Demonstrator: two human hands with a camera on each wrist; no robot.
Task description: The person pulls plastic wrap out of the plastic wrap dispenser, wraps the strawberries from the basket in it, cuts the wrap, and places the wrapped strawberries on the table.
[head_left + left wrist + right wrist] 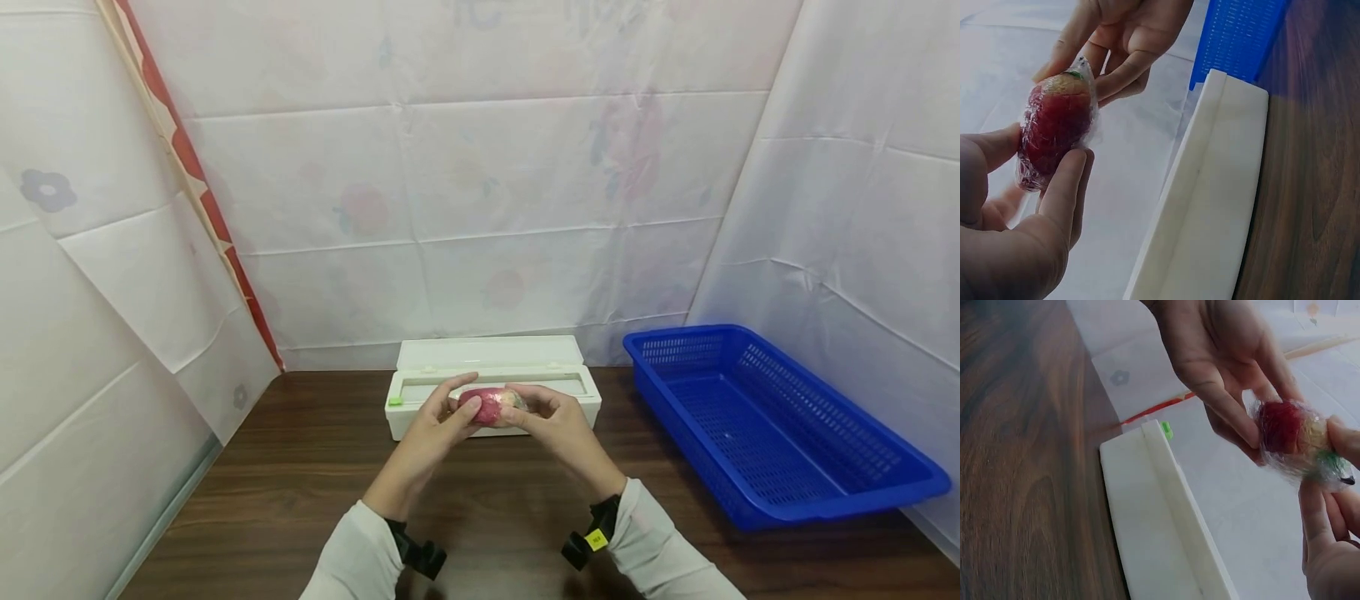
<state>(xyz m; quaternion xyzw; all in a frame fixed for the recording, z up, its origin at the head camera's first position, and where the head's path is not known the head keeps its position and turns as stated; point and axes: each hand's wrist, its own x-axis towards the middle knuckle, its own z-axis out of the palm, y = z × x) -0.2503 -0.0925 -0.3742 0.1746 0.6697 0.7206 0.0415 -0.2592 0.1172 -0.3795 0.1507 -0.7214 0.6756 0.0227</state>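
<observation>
Between both hands is a small rounded fruit-like thing point(491, 406), dark red with a cream end and a bit of green, wrapped in clear plastic film. My left hand point(441, 421) pinches its red end between thumb and fingers. The cream end is pinched by my right hand point(553, 419), whose thumb and fingertips press the film there. In the left wrist view the wrapped fruit-like thing point(1059, 125) shows crinkled, shiny film all round. Behind the hands stands a white cling film dispenser point(487, 352), its lid raised and a green slider at its left end.
A blue perforated plastic basket point(723, 492) stands on the right of the dark wooden table point(300, 467). White sheeting point(480, 183) hangs close behind the dispenser and along both sides. A black camera strap is on each wrist.
</observation>
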